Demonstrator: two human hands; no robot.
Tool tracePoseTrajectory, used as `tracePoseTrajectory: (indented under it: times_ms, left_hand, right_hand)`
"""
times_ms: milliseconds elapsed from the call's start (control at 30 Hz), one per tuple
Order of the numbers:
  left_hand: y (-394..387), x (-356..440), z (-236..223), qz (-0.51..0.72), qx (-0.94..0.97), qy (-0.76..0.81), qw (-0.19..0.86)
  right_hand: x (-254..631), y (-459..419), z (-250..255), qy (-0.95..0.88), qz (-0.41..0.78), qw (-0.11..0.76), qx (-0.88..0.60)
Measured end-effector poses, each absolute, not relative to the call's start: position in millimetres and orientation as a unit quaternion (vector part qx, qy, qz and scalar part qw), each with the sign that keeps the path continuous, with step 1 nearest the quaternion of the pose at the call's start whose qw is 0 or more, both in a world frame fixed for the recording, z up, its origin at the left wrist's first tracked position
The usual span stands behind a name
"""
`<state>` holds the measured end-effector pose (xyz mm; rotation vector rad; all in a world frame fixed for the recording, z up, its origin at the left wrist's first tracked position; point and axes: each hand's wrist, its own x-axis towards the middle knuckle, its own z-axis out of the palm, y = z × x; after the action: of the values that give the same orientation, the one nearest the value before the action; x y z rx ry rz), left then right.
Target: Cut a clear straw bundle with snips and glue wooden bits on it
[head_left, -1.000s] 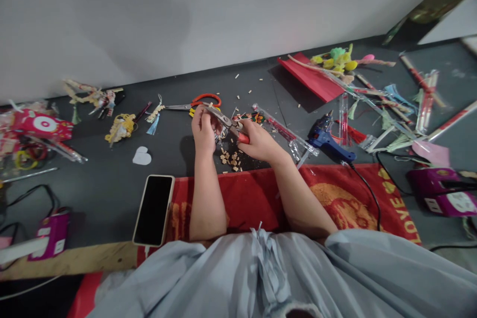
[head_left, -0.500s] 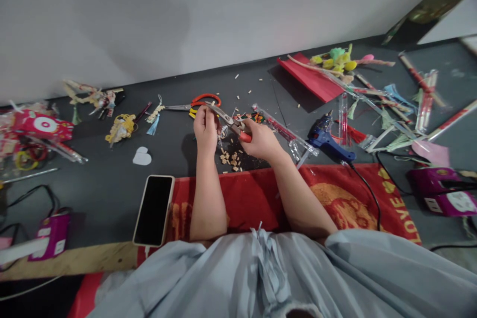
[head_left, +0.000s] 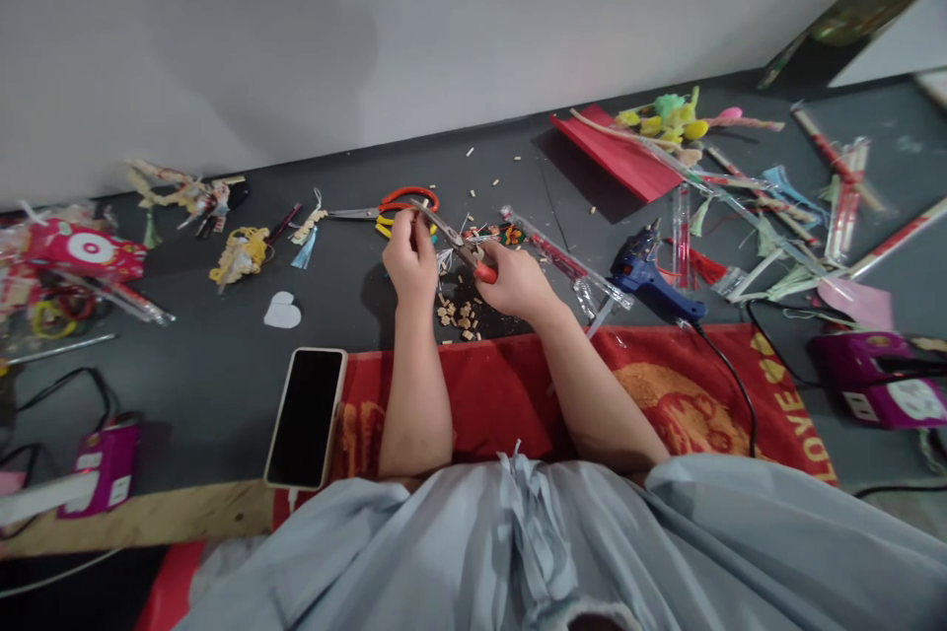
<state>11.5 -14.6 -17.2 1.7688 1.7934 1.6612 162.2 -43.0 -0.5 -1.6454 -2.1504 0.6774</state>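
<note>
My right hand [head_left: 514,281] grips a pair of shears [head_left: 450,239] with red handles and metal blades. The blades point up and left, their tips by the fingers of my left hand [head_left: 411,251]. Those fingers are pinched around a thin pale stick [head_left: 425,204], whose end shows close to the blade tips. Most of the stick is hidden by the hand. Small cut wooden bits [head_left: 460,315] lie on the grey table below and between my hands. Behind my left hand rest scissors [head_left: 406,200] with orange and yellow handles.
To the right lie a blue glue gun [head_left: 651,278], a red paper sheet [head_left: 621,153] and wrapped sticks. A phone [head_left: 306,419] is at front left near a red towel [head_left: 503,385]. A white paper heart [head_left: 282,311] and tassels lie left.
My left hand has shifted slightly right and its wrist has turned. The shears have tilted a little and appear more closed, and the stick's end shows more.
</note>
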Motion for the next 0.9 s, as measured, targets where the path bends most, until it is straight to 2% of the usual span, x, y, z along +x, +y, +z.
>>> tracePoseTrajectory:
  times_ms: [267, 633, 900]
  left_hand:
    - [-15, 13, -15, 0.555, 0.568, 0.606, 0.048]
    - [-14, 12, -14, 0.570, 0.538, 0.610, 0.117]
    - [-15, 10, -14, 0.522, 0.544, 0.644, 0.128]
  right_hand:
    - [167, -40, 0, -0.702, 0.230, 0.250, -0.626]
    - [169, -35, -8, -0.694, 0.266, 0.222, -0.631]
    - [170, -32, -11, -0.668, 0.299, 0.251, -0.633]
